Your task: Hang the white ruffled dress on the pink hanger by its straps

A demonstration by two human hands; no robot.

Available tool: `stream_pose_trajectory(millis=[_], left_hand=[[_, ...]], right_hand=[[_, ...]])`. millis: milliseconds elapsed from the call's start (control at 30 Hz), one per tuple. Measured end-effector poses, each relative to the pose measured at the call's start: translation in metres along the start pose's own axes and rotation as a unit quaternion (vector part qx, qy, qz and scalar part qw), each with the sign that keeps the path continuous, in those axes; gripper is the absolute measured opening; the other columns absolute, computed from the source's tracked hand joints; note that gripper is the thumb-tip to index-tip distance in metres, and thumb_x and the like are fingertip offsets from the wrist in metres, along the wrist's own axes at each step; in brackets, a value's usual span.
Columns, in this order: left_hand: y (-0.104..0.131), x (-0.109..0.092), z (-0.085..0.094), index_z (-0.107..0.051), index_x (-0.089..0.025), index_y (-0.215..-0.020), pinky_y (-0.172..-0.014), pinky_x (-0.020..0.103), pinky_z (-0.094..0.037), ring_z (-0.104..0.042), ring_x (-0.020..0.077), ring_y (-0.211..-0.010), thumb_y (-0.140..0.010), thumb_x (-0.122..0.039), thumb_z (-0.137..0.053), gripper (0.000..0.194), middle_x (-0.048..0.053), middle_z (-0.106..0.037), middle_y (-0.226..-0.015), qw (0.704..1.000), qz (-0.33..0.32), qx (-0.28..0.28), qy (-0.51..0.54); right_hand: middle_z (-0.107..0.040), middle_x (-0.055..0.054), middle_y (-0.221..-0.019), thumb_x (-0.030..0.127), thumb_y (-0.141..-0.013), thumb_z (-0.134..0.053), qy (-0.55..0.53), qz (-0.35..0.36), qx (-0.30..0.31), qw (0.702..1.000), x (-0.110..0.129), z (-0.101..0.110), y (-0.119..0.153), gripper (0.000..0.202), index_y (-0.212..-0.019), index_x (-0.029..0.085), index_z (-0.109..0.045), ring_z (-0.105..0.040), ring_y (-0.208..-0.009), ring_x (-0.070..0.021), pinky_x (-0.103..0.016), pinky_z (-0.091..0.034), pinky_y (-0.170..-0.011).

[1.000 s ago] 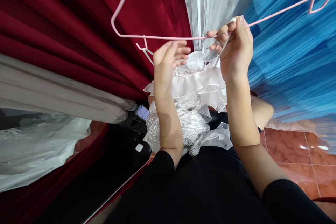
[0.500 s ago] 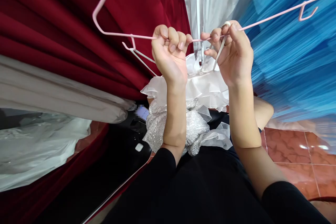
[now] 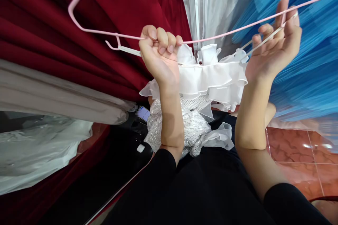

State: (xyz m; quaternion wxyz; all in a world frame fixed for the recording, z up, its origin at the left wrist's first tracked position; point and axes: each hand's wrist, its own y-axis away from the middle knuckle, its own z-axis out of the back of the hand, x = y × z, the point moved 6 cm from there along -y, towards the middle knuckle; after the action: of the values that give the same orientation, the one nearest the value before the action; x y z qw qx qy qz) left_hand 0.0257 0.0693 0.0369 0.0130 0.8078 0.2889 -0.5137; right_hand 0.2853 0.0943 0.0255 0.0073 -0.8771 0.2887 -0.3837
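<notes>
Delicately, a person in black sleeves works a pink hanger above a ruffled white garment, which sits bunched over the lap, its sequined part below the ruffles. The left hand curls its fingers around the lower bar; the right hand holds the right strap taut at the thumb tip, its other fingers partly spread beside the right notch.

The thin strap could spring off the thumb if that light hold slackens. A tilt of the bar might let the left strap slide out of the open left notch, and a hard pull could strain the strap's seam.

The hanger's upper part is cut off by the frame. The left hand hides a length of the bar and of the left strap; whether the right strap already catches its notch, or is pinched or merely hooked, cannot be told.
</notes>
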Motion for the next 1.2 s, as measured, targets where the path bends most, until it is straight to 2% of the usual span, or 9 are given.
stream_pose_trajectory(millis=[100,167,433,667,833,933,1033,1133,1200], left_hand=[[0.001,-0.001,-0.001,-0.031,-0.025,-0.077,-0.078,0.034,-0.043,-0.048,0.0197,-0.064,-0.096,-0.043,-0.033,0.027,0.0,-0.028,-0.06,1.0,0.004,0.007,-0.013],[0.002,-0.002,-0.004,-0.03,-0.025,-0.076,-0.079,0.034,-0.043,-0.044,0.0185,-0.061,-0.097,-0.044,-0.031,0.029,0.0,-0.026,-0.062,1.0,-0.001,0.022,-0.008],[0.001,0.001,-0.002,-0.032,-0.024,-0.075,-0.076,0.032,-0.044,-0.044,0.0181,-0.061,-0.099,-0.027,-0.025,0.025,0.001,-0.025,-0.06,1.0,0.015,-0.007,0.0],[0.002,-0.002,-0.009,-0.03,-0.023,-0.074,-0.067,0.03,-0.043,-0.029,0.0143,-0.052,-0.096,-0.015,-0.021,0.025,-0.002,-0.012,-0.064,0.997,0.005,0.027,0.071],[0.001,-0.003,-0.008,-0.029,-0.023,-0.075,-0.068,0.03,-0.041,-0.027,0.014,-0.053,-0.097,-0.017,-0.022,0.023,-0.002,-0.011,-0.065,0.997,0.009,0.022,0.076],[0.001,-0.002,-0.008,-0.032,-0.023,-0.075,-0.068,0.03,-0.04,-0.029,0.0147,-0.053,-0.096,-0.018,-0.025,0.022,-0.002,-0.012,-0.065,0.996,0.011,0.028,0.089],[0.003,-0.002,-0.008,-0.035,-0.023,-0.075,-0.068,0.031,-0.041,-0.03,0.0148,-0.053,-0.095,-0.02,-0.028,0.021,-0.002,-0.014,-0.063,0.992,0.011,0.035,0.12],[0.005,0.0,-0.006,-0.035,-0.024,-0.074,-0.071,0.031,-0.044,-0.038,0.0162,-0.055,-0.098,-0.024,-0.026,0.025,-0.001,-0.022,-0.059,0.996,0.033,0.007,0.083],[0.005,0.001,-0.005,-0.036,-0.025,-0.074,-0.073,0.031,-0.045,-0.043,0.0168,-0.057,-0.1,-0.026,-0.026,0.028,-0.001,-0.026,-0.057,0.997,0.039,-0.01,0.064]], right_hand=[[-0.065,-0.002,-0.106,0.016,-0.089,-0.039,-0.03,0.032,-0.052,0.998,0.005,0.008,-0.006,0.017,-0.098,0.017,-0.053,-0.05,-0.05,-0.0043,-0.02,-0.04,-0.042],[-0.067,-0.002,-0.102,0.012,-0.088,-0.038,-0.028,0.037,-0.041,0.998,0.005,0.009,-0.008,0.015,-0.093,0.017,-0.052,-0.05,-0.047,-0.0041,-0.019,-0.037,-0.041],[-0.073,-0.006,-0.091,0.011,-0.094,-0.033,0.016,0.052,-0.02,0.998,0.007,0.009,-0.012,0.025,-0.089,0.017,-0.056,-0.052,-0.044,-0.0049,-0.019,-0.037,-0.04],[-0.072,0.0,-0.083,0.003,-0.091,-0.029,0.096,0.121,-0.039,0.987,0.018,0.015,-0.014,0.027,-0.082,0.02,-0.049,-0.039,-0.037,-0.0018,-0.016,-0.022,-0.034],[-0.06,0.003,-0.066,0.003,-0.08,-0.039,0.163,0.205,0.053,0.964,0.028,0.006,-0.012,0.021,-0.076,0.022,-0.047,-0.047,-0.041,-0.0068,-0.019,-0.03,-0.034],[-0.051,0.005,-0.06,0.003,-0.073,-0.042,0.189,0.196,0.072,0.96,0.028,0.008,-0.015,0.018,-0.077,0.021,-0.046,-0.058,-0.048,-0.0125,-0.02,-0.034,-0.031],[-0.045,0.008,-0.053,0.005,-0.071,-0.041,0.24,0.153,0.074,0.956,0.022,0.013,-0.019,0.019,-0.082,0.02,-0.046,-0.054,-0.043,-0.0118,-0.02,-0.037,-0.031],[-0.053,0.005,-0.066,0.008,-0.071,-0.043,0.285,0.128,0.058,0.948,0.019,0.017,-0.018,0.023,-0.091,0.018,-0.051,-0.054,-0.05,-0.0088,-0.019,-0.041,-0.037],[-0.055,0.002,-0.086,0.008,-0.07,-0.046,0.291,0.17,0.019,0.941,0.029,0.015,-0.01,0.03,-0.097,0.021,-0.052,-0.057,-0.07,-0.0083,-0.018,-0.045,-0.045]])
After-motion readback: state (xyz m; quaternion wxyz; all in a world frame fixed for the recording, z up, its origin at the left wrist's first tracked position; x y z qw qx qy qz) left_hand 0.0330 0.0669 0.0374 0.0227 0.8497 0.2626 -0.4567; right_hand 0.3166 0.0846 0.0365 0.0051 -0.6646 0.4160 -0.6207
